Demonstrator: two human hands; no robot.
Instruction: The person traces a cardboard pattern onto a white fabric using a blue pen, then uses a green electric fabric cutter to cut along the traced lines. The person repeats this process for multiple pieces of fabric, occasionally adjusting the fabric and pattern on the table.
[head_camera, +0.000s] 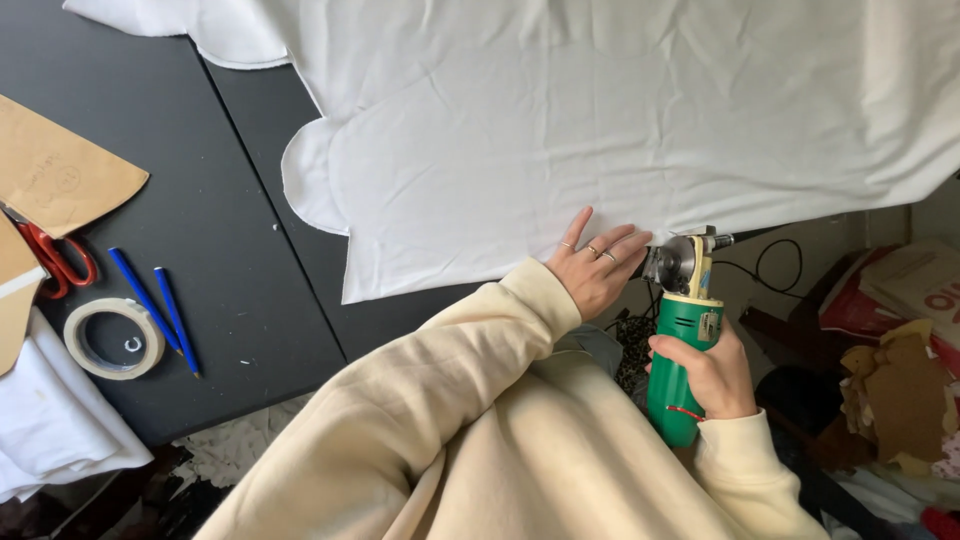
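A large sheet of white fabric (560, 130) lies spread over a dark table (190, 240). My left hand (592, 263), fingers spread and wearing rings, presses flat on the fabric's near edge. My right hand (712, 372) grips the green body of an electric rotary cutter (682, 340). The cutter's round metal blade and yellow head (680, 262) sit at the fabric edge, just right of my left fingertips. Cream sleeves cover both arms.
On the table's left lie brown paper pattern pieces (55, 175), red-handled scissors (55, 260), two blue pencils (160, 305), a roll of tape (112, 338) and folded white cloth (50, 420). A black cord (775, 262) and cardboard clutter (895, 380) sit right of the table.
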